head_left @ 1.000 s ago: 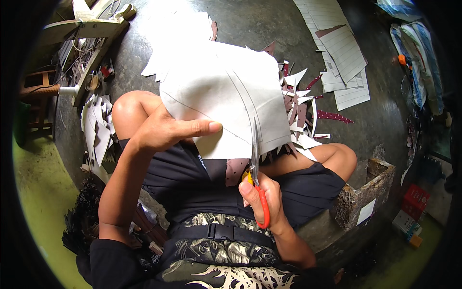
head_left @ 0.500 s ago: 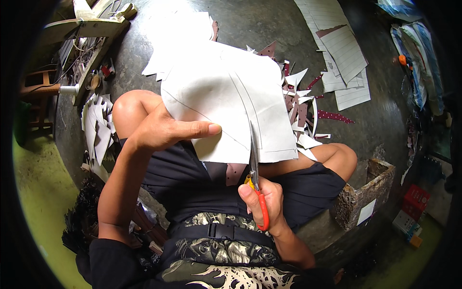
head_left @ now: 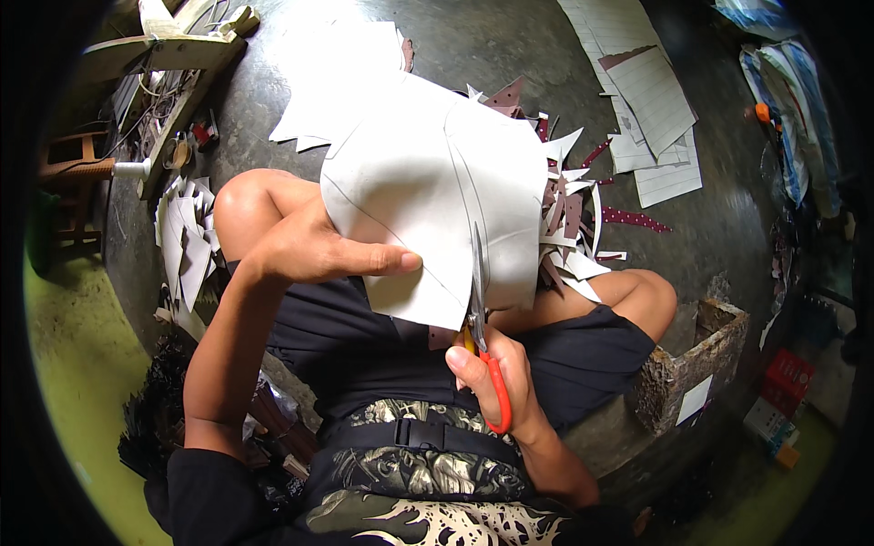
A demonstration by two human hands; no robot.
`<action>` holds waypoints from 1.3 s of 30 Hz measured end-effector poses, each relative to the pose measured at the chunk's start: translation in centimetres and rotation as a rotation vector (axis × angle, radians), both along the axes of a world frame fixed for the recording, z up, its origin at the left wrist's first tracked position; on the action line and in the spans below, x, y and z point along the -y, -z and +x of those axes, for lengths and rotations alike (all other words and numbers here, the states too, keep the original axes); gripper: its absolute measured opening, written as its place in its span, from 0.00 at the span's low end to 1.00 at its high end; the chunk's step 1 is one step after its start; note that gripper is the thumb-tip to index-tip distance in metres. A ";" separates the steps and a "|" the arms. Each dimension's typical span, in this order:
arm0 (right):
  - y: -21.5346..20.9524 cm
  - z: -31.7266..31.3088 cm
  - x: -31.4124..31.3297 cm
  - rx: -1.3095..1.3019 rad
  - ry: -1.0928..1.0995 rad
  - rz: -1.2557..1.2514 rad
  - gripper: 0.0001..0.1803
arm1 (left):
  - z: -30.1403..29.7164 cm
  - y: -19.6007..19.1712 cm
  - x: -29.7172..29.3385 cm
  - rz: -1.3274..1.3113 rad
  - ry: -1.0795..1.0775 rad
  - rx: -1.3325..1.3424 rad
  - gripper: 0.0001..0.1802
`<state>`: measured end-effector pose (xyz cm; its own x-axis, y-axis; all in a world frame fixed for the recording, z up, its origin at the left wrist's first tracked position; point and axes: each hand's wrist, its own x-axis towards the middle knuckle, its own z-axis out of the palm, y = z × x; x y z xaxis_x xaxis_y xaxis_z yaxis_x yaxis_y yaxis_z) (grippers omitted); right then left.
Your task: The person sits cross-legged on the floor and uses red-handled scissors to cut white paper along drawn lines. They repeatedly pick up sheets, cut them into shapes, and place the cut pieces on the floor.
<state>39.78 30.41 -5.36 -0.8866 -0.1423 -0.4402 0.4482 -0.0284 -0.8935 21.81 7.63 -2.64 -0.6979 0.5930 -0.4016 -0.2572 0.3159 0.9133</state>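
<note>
A large white sheet (head_left: pixel 405 159) with curved lines drawn on it is held up over my lap. My left hand (head_left: pixel 314 246) grips its left edge, thumb flat on top and the other fingers hidden beneath. In my right hand (head_left: pixel 510 373) is a pair of scissors (head_left: pixel 501 405) with red and yellow handles, my thumb and fingers closed around them. The scissor blades point away from me and lie at a slit running up from the sheet's near edge, beside a drawn line. Right of the slit, the sheet bends downward.
Pointed white and maroon offcuts (head_left: pixel 569 214) lie beyond my right knee. White sheets (head_left: pixel 350 68) rest farther off, and lined paper pieces (head_left: pixel 651 105) at the far right. A rough open box (head_left: pixel 687 373) stands right; more white scraps (head_left: pixel 185 237) and a wooden frame (head_left: pixel 173 55) are left.
The white sheet's part right of the cut has drooped and swung left. The near left corner has dipped toward me. My right hand and the scissors have shifted slightly left.
</note>
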 end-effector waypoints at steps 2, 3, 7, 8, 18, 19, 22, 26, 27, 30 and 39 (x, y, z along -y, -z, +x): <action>-0.1 -0.2 0.2 -0.021 0.028 -0.005 0.18 | 0.0 0.0 0.1 0.004 0.027 -0.011 0.41; -0.2 -0.3 0.2 -0.024 0.027 -0.008 0.18 | 0.0 0.0 0.1 0.005 0.023 -0.007 0.42; -0.1 -0.4 0.2 -0.021 0.007 -0.002 0.18 | 0.0 0.0 0.1 0.043 0.011 0.022 0.43; 0.0 -0.4 0.2 -0.022 0.003 -0.002 0.18 | 0.0 -0.1 0.1 0.045 0.011 0.037 0.43; 0.3 0.3 0.3 0.002 0.022 -0.019 0.18 | -0.1 0.0 0.2 0.033 0.035 0.074 0.43; 0.3 0.3 0.3 -0.001 0.027 -0.040 0.18 | -0.1 0.0 0.2 0.031 0.044 0.065 0.43; 0.4 0.3 0.4 -0.010 0.041 -0.051 0.17 | -0.1 0.1 0.1 0.041 0.052 0.040 0.44; 0.4 0.2 0.6 -0.033 0.070 -0.014 0.17 | 0.0 0.0 0.0 0.043 0.052 0.041 0.44; 0.3 0.2 0.6 -0.041 0.068 -0.010 0.17 | 0.1 -0.1 0.0 0.033 0.055 0.041 0.44; 0.2 0.2 0.6 -0.026 0.066 0.004 0.17 | 0.1 -0.2 0.0 0.016 0.062 0.046 0.45; -0.3 0.8 -0.2 0.074 -0.004 0.129 0.19 | -0.4 -0.5 0.5 -0.044 0.122 0.076 0.42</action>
